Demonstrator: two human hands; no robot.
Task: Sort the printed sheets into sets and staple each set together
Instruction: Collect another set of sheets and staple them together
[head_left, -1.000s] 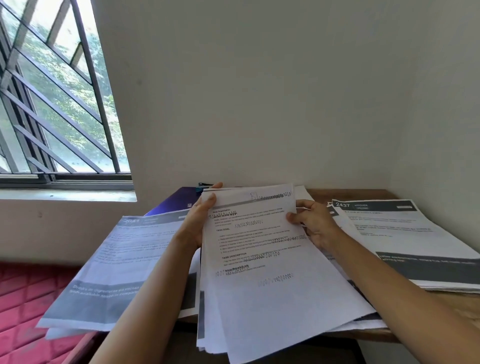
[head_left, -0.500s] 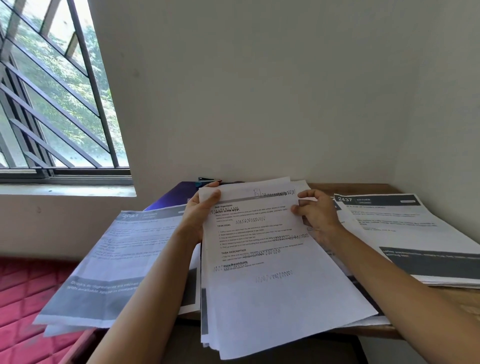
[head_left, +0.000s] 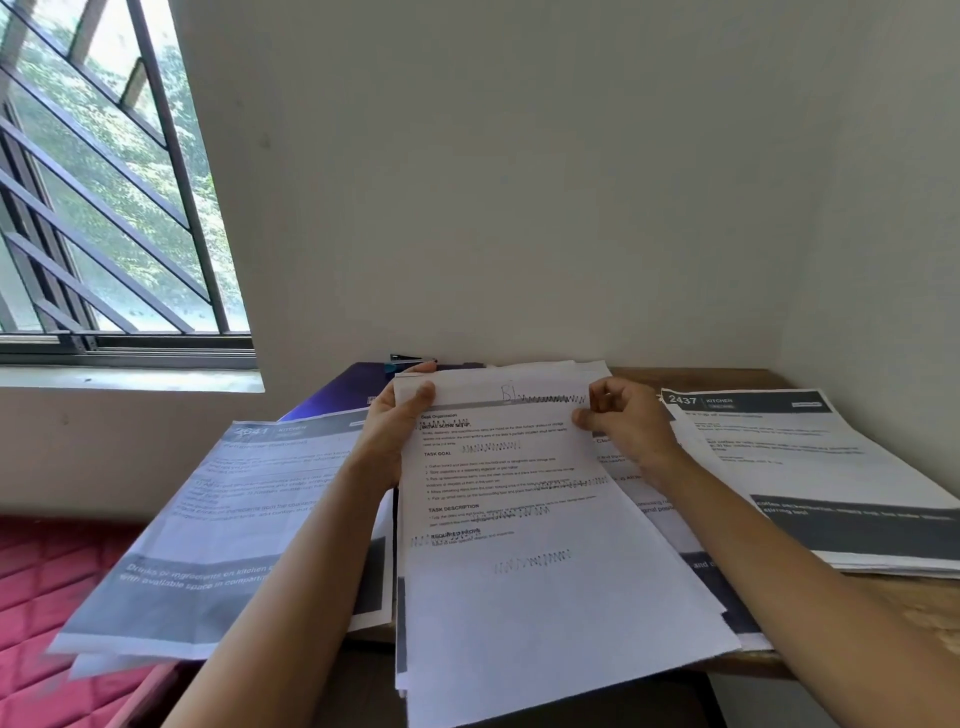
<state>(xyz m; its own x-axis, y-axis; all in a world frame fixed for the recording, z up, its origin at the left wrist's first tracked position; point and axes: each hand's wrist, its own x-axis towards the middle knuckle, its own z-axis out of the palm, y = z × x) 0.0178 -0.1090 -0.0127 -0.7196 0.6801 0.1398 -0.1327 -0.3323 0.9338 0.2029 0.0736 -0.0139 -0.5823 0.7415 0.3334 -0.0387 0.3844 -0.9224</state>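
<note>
At the far left a barred window (head_left: 104, 208) shows green leaves outside, and below it lies a red quilted mattress (head_left: 47, 571). Next comes the left pile (head_left: 208, 519) of printed sheets, headed "2641 KITCHEN", which rests on the bench's left side and hangs out over the mattress. Behind it a purple cover (head_left: 343, 395) lies against the wall, with what looks like a stapler (head_left: 408, 358) just beyond it, though it is too small to be sure.

The left hand (head_left: 395, 426) grips the top left corner of the middle stack (head_left: 545, 597), thumb on the front sheet and fingers curled behind. This stack is a thick bundle of white pages with the headings "TASK GOAL" and "TASK DESCRIPTION" and pen scribbles on the top page. Its far end is raised in both hands, and its near end hangs past the bench's front edge. The right hand (head_left: 628, 421) pinches the stack's upper right edge between thumb and curled fingers.

More sheets lie fanned beneath the right forearm. To the right, the right pile (head_left: 805, 467), headed "2437 KITCHEN", lies flat on the wooden bench (head_left: 909, 608) by the corner wall.
</note>
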